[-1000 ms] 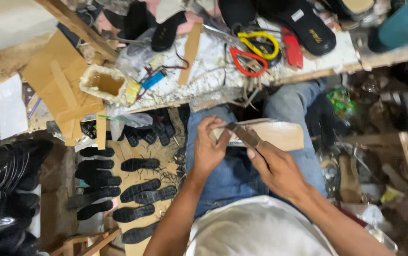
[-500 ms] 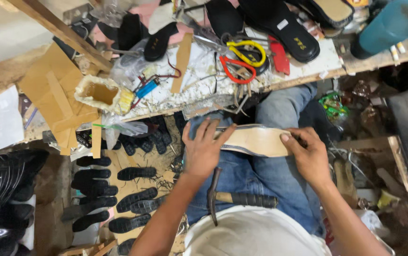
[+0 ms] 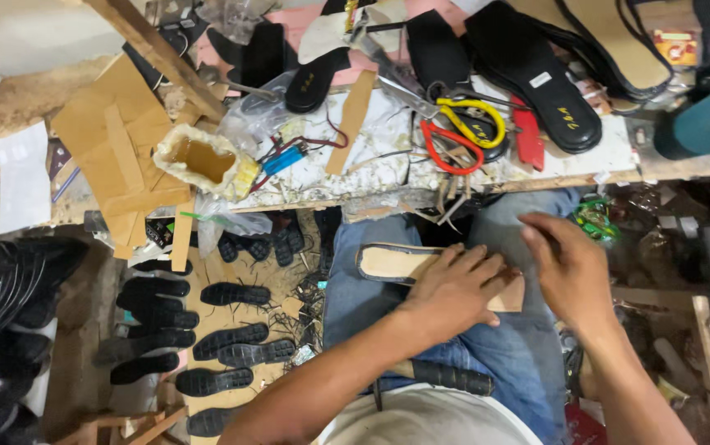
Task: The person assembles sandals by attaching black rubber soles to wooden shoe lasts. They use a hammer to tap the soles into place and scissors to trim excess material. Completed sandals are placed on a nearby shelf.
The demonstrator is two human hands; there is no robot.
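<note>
The tan insole (image 3: 392, 264) lies across the lap; the left hand (image 3: 454, 288) presses flat on it with fingers spread, likely pinning it steady; the right hand (image 3: 569, 268) hovers just right, loosely open, holding nothing; a hammer (image 3: 445, 377) rests nearer.

Cluttered workbench (image 3: 635, 161), littered floor (image 3: 289, 309)

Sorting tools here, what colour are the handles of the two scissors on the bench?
One scissors has yellow handles, the other red; clearest in the head view.
</note>
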